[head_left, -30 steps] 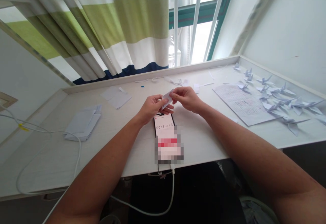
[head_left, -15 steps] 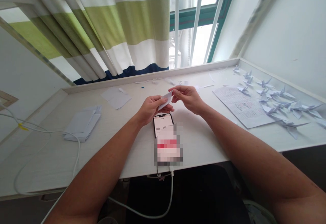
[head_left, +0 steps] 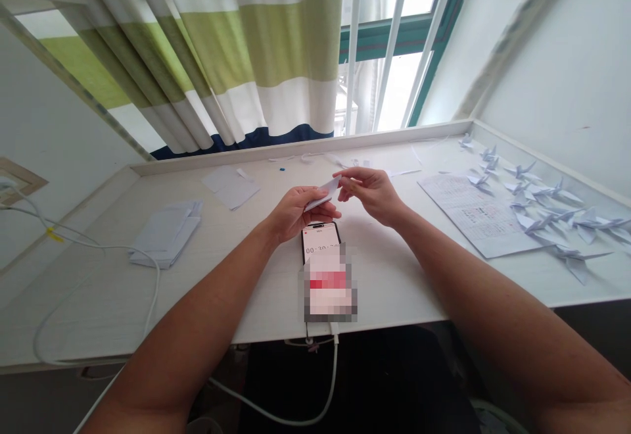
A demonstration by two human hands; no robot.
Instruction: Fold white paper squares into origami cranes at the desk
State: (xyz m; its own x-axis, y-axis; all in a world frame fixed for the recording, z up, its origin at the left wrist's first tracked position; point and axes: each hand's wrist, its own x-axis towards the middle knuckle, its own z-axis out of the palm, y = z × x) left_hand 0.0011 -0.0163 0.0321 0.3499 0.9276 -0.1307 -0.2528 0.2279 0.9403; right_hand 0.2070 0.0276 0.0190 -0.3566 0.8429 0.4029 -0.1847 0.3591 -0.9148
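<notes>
White desk (head_left: 270,296), both hands (head_left: 292,213) (head_left: 375,194) narrowed, pinching one small folded paper (head_left: 332,188), phone (head_left: 321,239) nearby

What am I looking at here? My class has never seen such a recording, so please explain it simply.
There is no machine: these are a person's bare hands, seen by a head-worn camera looking forward and down. The left hand holds a small folded paper; the right hand has its fingertips at the paper's upper corner. On the white desk lie a partly blurred phone, a paper stack to the left, and a written sheet and paper birds to the right.
</notes>
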